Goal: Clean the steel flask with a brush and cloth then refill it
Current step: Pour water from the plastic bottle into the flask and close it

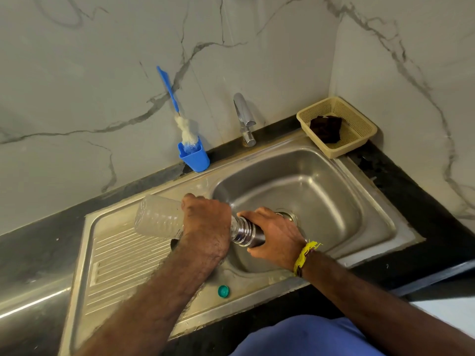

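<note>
Over the sink basin (pixel 321 196): steel flask (pixel 250 232), tilted, mouth toward the left, wrapped by right hand (pixel 272 232) around its body. Against the flask's neck: mouth of a clear plastic bottle (pixel 156 217), lying nearly on its side, base out over the ribbed draining board (pixel 115 265). Left hand (pixel 205 217) clasped around the bottle near its neck end, knuckles up. Where bottle mouth meets flask mouth, mostly hidden behind the left hand; possibly touching, hard to tell. Bottle contents not discernible through the blur.

On the right wrist: yellow thread band (pixel 305 253). On the sink's front rim, near the left forearm: small green cap (pixel 223 291), lying apart from both containers.

At the back, against the marbled wall (pixel 102 73): blue holder cup (pixel 194 156) standing at the edge of the black counter (pixel 38 245), with a bottle brush (pixel 177 109) upright in it, white bristles down, blue handle leaning on the wall. To the right of that: chrome tap (pixel 244 119), spout toward the basin. In the far right corner: beige mesh basket (pixel 359 122), a dark cloth (pixel 326 128) crumpled inside. At the basin floor, partly behind the right hand: drain (pixel 290 215). Bottom edge: blue fabric (pixel 303 337), worn by the person.
</note>
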A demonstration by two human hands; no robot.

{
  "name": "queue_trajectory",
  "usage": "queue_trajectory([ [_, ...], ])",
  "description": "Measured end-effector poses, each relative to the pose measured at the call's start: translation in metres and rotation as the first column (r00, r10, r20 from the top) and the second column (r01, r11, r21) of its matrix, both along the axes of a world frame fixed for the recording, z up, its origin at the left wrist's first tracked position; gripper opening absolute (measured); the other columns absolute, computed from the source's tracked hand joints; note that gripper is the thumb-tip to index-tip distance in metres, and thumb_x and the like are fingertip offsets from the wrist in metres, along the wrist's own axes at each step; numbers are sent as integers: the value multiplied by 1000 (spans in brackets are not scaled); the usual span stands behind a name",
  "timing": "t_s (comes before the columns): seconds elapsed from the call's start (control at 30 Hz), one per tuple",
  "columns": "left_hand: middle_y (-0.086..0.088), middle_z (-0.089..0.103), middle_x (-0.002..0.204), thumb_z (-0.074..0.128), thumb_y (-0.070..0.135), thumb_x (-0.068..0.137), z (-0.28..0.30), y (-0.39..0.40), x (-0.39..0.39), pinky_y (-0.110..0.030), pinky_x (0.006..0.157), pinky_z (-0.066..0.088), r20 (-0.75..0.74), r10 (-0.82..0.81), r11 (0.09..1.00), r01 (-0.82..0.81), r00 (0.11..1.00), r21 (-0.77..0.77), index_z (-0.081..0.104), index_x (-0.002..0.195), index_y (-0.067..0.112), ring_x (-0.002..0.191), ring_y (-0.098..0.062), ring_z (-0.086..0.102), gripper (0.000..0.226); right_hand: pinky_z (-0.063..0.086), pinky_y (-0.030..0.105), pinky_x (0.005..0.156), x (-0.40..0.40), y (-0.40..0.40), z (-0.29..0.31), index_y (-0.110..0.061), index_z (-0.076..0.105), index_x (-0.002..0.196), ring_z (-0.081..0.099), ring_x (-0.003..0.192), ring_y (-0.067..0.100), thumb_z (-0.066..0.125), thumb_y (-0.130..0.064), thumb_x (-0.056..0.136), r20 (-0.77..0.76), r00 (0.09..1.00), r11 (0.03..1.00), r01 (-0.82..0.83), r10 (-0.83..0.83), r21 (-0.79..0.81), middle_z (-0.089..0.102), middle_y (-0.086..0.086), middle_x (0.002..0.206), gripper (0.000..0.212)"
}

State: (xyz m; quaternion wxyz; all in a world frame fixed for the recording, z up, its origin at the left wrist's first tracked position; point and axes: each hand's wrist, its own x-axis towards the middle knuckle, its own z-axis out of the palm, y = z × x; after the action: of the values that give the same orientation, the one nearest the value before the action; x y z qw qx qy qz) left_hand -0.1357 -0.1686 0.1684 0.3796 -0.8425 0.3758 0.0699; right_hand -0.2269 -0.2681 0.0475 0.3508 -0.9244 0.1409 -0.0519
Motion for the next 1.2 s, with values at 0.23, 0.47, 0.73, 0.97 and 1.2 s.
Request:
queue_trajectory([
  [0.23,0,69,110,82,40,82,-5,8,0,-42,99,43,-23,36,999,-36,999,-5,61,122,22,105,-23,62,48,54,37,90,-1,5,-3,-39,44,140,61,105,16,73,-36,72,-9,1000,1000,-15,15,-18,58,-8,118,74],
  [0.47,1,68,104,83,41,80,-2,3,1,-41,99,43,-36,34,999,-34,999,-4,63,117,21,100,-21,61,46,54,37,90,-2,4,-1,-41,47,138,60,104,13,73,-38,72,18,1000,999,18,-17,-37,58,-11,114,71],
  [0.73,1,67,105,82,41,81,-1,4,4,-40,99,43,-67,32,999,-33,997,-25,62,119,22,101,-21,60,47,55,41,89,-2,4,-6,-40,47,137,61,103,14,72,-41,69,38,999,1000,19,-18,-24,59,-11,113,72],
  [0.97,1,67,114,82,37,83,6,11,7,-40,100,40,-99,11,994,-21,995,-109,57,127,23,109,-22,60,53,55,38,90,-2,2,-9,-37,48,138,59,101,11,74,-38,70,76,997,1000,10,-9,-3,59,-10,112,73],
  [1.2,0,64,124,73,14,89,5,34,17,-43,104,40,-171,-7,937,-53,985,-345,48,138,25,118,-25,59,56,55,36,89,-2,-4,-10,-40,48,135,58,100,7,77,-41,66,127,991,998,39,-44,48,61,-13,112,75],
])
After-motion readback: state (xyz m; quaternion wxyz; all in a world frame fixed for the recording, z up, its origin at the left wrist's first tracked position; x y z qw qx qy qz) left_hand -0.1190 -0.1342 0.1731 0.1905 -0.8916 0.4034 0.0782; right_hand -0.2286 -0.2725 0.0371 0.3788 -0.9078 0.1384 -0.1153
